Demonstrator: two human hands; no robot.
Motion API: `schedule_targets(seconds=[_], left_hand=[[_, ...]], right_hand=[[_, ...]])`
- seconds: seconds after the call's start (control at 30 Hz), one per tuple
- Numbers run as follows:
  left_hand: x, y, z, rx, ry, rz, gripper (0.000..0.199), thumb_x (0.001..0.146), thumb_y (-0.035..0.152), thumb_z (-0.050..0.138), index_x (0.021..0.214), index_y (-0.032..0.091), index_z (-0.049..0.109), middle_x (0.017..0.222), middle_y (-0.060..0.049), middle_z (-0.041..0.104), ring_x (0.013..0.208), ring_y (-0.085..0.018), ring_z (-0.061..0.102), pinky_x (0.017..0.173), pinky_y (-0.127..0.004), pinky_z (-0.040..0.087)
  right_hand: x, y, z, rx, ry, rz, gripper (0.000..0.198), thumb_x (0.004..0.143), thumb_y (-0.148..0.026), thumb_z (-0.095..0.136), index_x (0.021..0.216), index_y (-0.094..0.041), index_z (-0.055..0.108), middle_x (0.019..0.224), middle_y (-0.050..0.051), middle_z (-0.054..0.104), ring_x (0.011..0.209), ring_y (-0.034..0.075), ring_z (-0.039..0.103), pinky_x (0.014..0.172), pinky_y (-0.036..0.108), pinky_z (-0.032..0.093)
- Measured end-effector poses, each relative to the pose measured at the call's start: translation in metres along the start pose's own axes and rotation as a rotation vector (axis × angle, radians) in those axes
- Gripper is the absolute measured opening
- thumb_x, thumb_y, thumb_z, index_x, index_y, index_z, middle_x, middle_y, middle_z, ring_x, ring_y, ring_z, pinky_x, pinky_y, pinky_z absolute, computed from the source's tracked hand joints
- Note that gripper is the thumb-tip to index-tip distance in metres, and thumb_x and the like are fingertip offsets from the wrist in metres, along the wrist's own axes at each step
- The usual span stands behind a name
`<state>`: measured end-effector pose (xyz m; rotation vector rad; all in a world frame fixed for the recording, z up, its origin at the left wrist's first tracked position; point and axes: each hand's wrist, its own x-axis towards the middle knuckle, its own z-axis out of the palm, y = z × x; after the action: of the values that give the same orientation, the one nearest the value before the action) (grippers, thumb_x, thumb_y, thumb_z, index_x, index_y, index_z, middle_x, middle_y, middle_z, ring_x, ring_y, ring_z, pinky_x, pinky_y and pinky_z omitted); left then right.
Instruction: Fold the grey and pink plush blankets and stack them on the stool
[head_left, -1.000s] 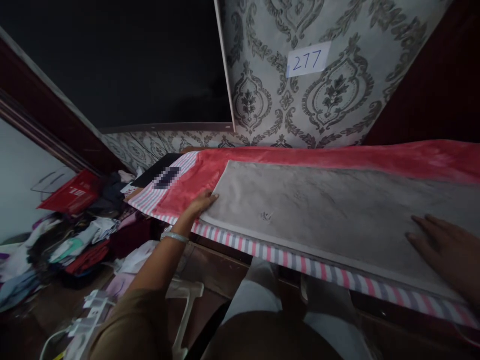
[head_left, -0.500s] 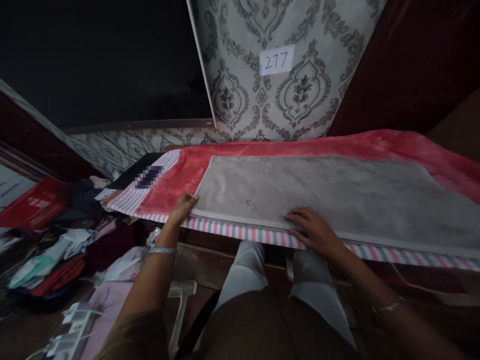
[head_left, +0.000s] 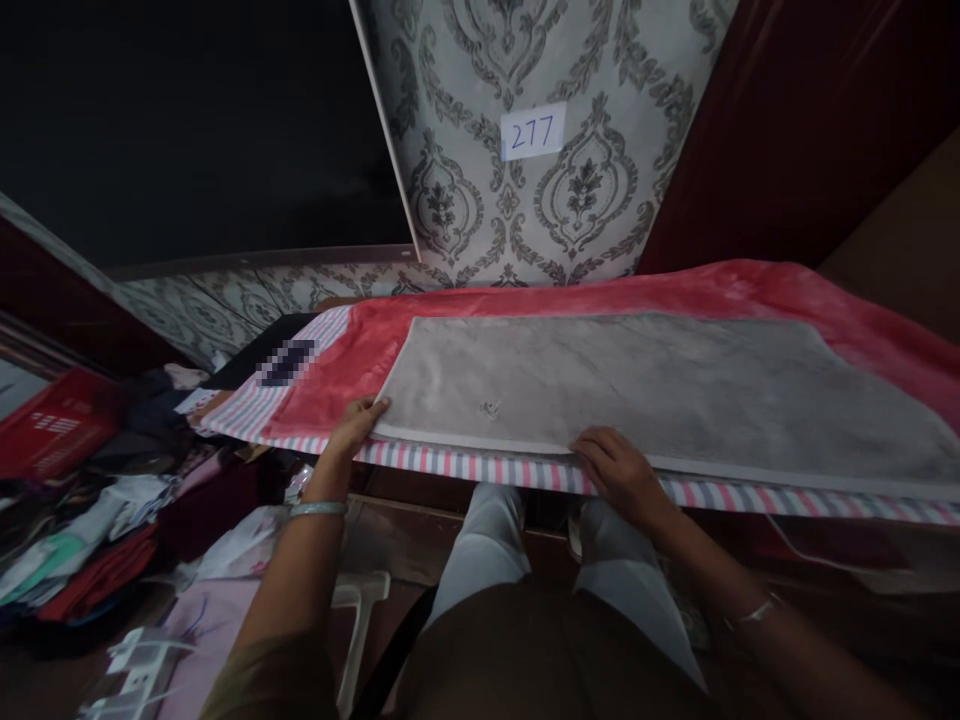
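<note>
A grey towel [head_left: 600, 370] with a pale hem and a small dark motif lies spread over a red cloth [head_left: 341, 370] that has a pink, grey and white striped border [head_left: 465, 466]. My left hand [head_left: 358, 424] pinches the towel's near left corner, thumb on top. Along the near hem, to the right, my right hand [head_left: 622, 474] has its fingers bent together and closed on the towel's edge. The fingertips under the hem are hidden.
Behind the cloth stand a patterned wall with a paper label [head_left: 532, 131] and a large dark screen [head_left: 210, 130]. Piled clothes [head_left: 97, 520], a red basket [head_left: 60, 420] and a white power strip [head_left: 139, 680] lie on the left. A pale stool [head_left: 360, 620] stands below.
My right hand's fingers, spread flat on the towel before, are now drawn together at its near hem. The left hand keeps its corner. The view has shifted slightly.
</note>
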<state>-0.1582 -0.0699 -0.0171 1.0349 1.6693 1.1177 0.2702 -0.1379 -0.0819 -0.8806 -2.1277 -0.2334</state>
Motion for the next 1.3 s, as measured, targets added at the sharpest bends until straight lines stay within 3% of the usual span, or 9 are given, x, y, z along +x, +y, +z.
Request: schedule_targets(seconds=[0.23,0.57,0.7,0.77,0.87,0.97,1.1,1.2,1.3], left_hand=[[-0.001,-0.002,-0.001,-0.014,0.022,0.003,0.031,0.061,0.041,0.080,0.061,0.016,0.060,0.048,0.001,0.057,0.041,-0.010,0.048,0.041,-0.021,0.037],[-0.004,-0.004,-0.006,0.053,0.049,0.048,0.043,0.049,0.049,0.084,0.061,0.016,0.059,0.051,0.004,0.054,0.046,-0.009,0.046,0.045,-0.022,0.035],[-0.001,0.001,-0.011,0.093,0.059,0.090,0.039,0.048,0.044,0.082,0.065,0.018,0.059,0.058,0.002,0.058,0.055,-0.013,0.053,0.049,-0.023,0.040],[0.004,0.006,-0.016,0.196,0.090,0.098,0.033,0.054,0.039,0.077,0.075,0.018,0.062,0.066,-0.001,0.063,0.063,-0.017,0.059,0.055,-0.026,0.046],[0.018,0.019,-0.017,0.612,0.273,0.182,0.039,0.065,0.033,0.065,0.098,0.015,0.065,0.084,-0.010,0.069,0.081,-0.028,0.067,0.070,-0.038,0.054],[0.033,0.036,0.012,0.934,0.318,0.539,0.060,0.076,0.039,0.056,0.127,0.009,0.058,0.121,-0.023,0.065,0.114,-0.038,0.062,0.094,-0.051,0.050],[0.038,0.061,0.102,1.011,-0.004,0.868,0.071,0.085,0.044,0.047,0.145,0.006,0.045,0.148,-0.023,0.049,0.139,-0.034,0.046,0.113,-0.046,0.039],[0.031,0.071,0.170,1.065,-0.167,0.954,0.069,0.089,0.043,0.045,0.150,0.010,0.041,0.156,-0.020,0.041,0.144,-0.032,0.040,0.114,-0.046,0.037],[0.021,0.067,0.211,1.174,-0.186,0.898,0.062,0.094,0.040,0.039,0.150,0.014,0.043,0.158,-0.019,0.038,0.145,-0.034,0.037,0.112,-0.055,0.037]], right_hand=[[-0.001,-0.006,0.000,-0.065,0.045,-0.018,0.024,0.093,-0.007,0.046,0.100,-0.018,0.066,0.092,0.009,0.066,0.090,0.021,0.058,0.081,0.036,0.052],[-0.002,-0.009,0.003,-0.061,0.012,-0.020,0.023,0.094,-0.008,0.046,0.096,-0.017,0.067,0.089,0.009,0.065,0.087,0.022,0.056,0.077,0.036,0.048],[0.005,-0.011,-0.006,0.009,-0.038,0.008,0.020,0.096,-0.012,0.047,0.092,-0.018,0.066,0.088,0.008,0.065,0.086,0.021,0.055,0.077,0.035,0.048],[0.013,-0.005,-0.015,0.046,-0.062,0.057,0.020,0.097,-0.017,0.048,0.089,-0.019,0.067,0.086,0.008,0.064,0.083,0.020,0.056,0.076,0.034,0.048],[0.025,0.010,-0.029,-0.034,-0.080,0.244,0.024,0.098,-0.024,0.047,0.103,-0.018,0.069,0.101,0.011,0.068,0.098,0.023,0.059,0.088,0.038,0.049],[0.031,0.023,-0.035,-0.222,-0.229,0.470,0.044,0.096,-0.035,0.051,0.137,-0.019,0.059,0.144,0.016,0.053,0.135,0.032,0.043,0.109,0.052,0.037],[0.029,0.023,-0.031,-0.228,-0.479,0.594,0.054,0.098,-0.046,0.049,0.150,-0.029,0.046,0.162,0.010,0.033,0.148,0.035,0.026,0.116,0.060,0.024],[0.023,0.018,-0.030,-0.187,-0.473,0.605,0.056,0.099,-0.049,0.048,0.152,-0.031,0.042,0.163,0.007,0.030,0.150,0.033,0.022,0.119,0.060,0.019],[0.013,0.023,-0.037,-0.135,-0.468,0.559,0.056,0.099,-0.049,0.048,0.152,-0.031,0.041,0.162,0.006,0.033,0.150,0.029,0.024,0.120,0.054,0.021]])
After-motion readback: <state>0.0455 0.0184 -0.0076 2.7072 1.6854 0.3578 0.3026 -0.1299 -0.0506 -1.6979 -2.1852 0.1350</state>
